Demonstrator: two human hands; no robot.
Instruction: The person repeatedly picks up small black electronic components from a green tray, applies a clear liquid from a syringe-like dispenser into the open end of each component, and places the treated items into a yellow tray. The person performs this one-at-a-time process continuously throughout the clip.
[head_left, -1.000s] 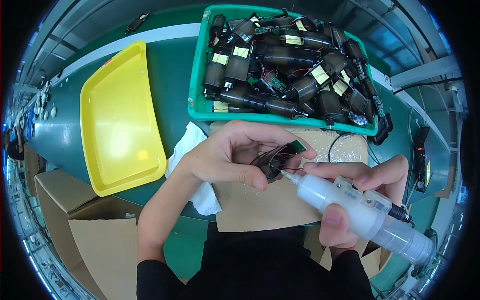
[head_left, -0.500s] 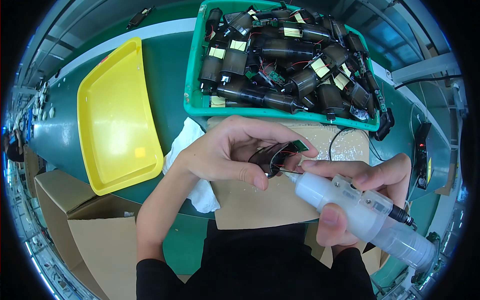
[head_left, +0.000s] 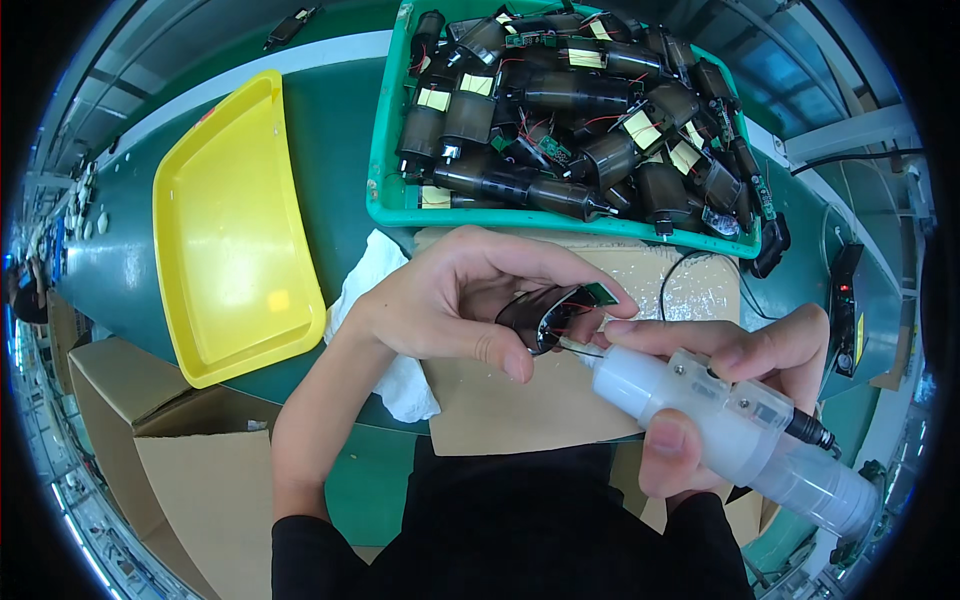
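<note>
My left hand is closed around a dark translucent cylindrical housing, its open end turned toward the right. Thin red wires and a small green circuit board show at that end. In my right hand is a white, translucent glue dispensing syringe, with a clear bracket and a black plug on its side. Its narrow tip sits at the lower rim of the housing; whether it touches is hard to see. Both hands are held over a cardboard sheet.
A green crate heaped with similar dark housings stands at the back. At left lies a yellow tray, with an open cardboard box below it. White cloth lies by my left wrist. A black device stands far right.
The syringe and my right hand have shifted very slightly to the right and down. My left hand keeps the housing in nearly the same place.
</note>
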